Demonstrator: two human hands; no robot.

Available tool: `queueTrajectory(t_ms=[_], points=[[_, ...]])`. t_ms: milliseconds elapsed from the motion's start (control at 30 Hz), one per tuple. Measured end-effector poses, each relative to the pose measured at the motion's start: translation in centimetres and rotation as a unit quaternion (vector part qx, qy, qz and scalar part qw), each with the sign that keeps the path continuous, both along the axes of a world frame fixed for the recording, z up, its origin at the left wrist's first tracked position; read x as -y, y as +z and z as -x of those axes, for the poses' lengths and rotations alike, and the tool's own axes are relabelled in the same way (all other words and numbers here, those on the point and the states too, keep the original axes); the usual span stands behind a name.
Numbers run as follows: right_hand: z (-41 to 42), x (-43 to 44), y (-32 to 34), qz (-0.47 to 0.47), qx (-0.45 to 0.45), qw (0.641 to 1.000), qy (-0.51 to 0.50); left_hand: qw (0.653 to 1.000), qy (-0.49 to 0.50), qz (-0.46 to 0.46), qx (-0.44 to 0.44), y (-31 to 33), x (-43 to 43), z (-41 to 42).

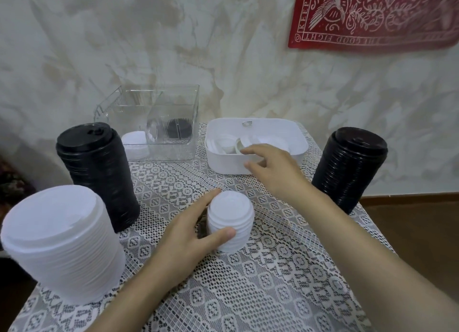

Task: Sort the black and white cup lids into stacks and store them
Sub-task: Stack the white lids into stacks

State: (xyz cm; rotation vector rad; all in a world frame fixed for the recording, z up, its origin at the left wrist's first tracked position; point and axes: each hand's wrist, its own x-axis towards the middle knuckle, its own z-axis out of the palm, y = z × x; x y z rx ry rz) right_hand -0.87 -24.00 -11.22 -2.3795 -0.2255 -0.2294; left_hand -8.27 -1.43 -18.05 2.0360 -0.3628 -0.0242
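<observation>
Care: left hand (188, 234) grips the white stack (231, 223); the loosely spread, empty right hand (272, 169) should pinch one lid (223, 143) from the bin (223, 163) cleanly.

black lid stacks (98, 175), white lid stacks (62, 244), upright

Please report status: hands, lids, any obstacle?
Left hand grips short white plastic lid stack. Right hand open over white rectangular plastic bin of loose lids. No obstacle seen.
</observation>
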Motion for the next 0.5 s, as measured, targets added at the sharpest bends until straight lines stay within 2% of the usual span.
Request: queueTrajectory(t_ms=[100,167,300,500], points=[[-1.7,-1.0,-0.1,0.105,-0.013,0.994,-0.004,1.0,0.004,-0.004,-0.001,-0.1,0.0,0.0],[-2.1,-1.3,-0.4,0.127,-0.01,0.992,-0.022,1.0,0.007,-0.005,0.002,-0.1,0.0,0.1],[-1.3,-1.8,-0.6,0.07,0.005,0.996,-0.048,1.0,0.014,0.005,0.0,0.0,0.1,0.2],[-0.3,-2.4,0.8,-0.001,-0.072,0.997,-0.014,1.0,0.003,0.018,0.0,0.3,0.3,0.4]])
